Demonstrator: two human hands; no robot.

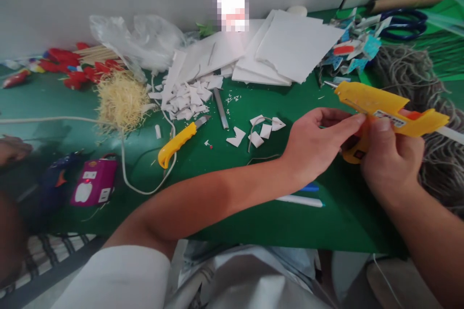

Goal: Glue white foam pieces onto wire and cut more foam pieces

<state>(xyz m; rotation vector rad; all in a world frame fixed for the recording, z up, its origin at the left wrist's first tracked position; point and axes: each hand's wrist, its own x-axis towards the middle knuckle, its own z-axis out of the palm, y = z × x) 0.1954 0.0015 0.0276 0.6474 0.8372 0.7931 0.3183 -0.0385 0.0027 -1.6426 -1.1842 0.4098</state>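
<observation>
Left hand [315, 142] and right hand [393, 157] meet at a glue gun [369, 99] above the table's [362, 217] right side.
Straw [121, 99], knife [177, 145], foam bits [190, 100]; then the left hand touching the gun, whether gripping I can't tell; right hand wrapped round it; yarn [440, 166] beside.

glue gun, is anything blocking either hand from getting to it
Nothing visible is in the way. The right hand holds the glue gun directly, and the left hand is at its side, seemingly touching, with no other object showing between.
</observation>
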